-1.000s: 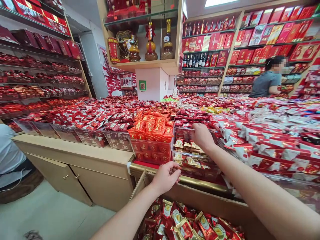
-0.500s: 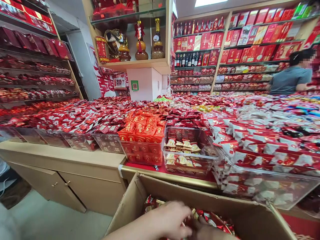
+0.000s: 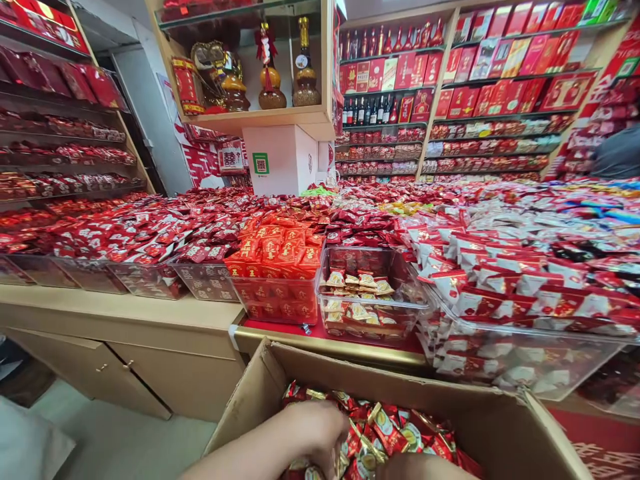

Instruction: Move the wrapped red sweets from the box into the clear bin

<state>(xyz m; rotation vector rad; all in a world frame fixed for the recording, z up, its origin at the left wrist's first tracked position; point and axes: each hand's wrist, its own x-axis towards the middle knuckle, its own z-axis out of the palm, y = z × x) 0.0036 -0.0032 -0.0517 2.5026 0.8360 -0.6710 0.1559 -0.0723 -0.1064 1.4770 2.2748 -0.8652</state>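
In the lower middle of the head view, a cardboard box [image 3: 395, 370] holds many red and gold wrapped candies [image 3: 387, 430], some with a round pale picture on the wrapper. My left hand [image 3: 317, 427] reaches into the left part of the box, its fingers curled down among the candies. What lies within those fingers is hidden, and the hand is slightly blurred. At the bottom edge, my right hand [image 3: 420, 465] is low over the candies, blurred and cut off by the frame. Its fingers do not show.
Behind the box stands a clear bin [image 3: 375, 307] part filled with cream-and-gold packets. Left of it is a bin of orange-red packets [image 3: 280, 247]; to the right, a bin of red-and-white packets [image 3: 520, 280]. A wooden cabinet [image 3: 165, 373] is at left. A person's shoulder [image 3: 617, 152] shows far right.
My left hand has moved left and down within the box, away from my right hand, and more candies show between them. The view has shifted slightly, and the person at right is mostly out of frame.
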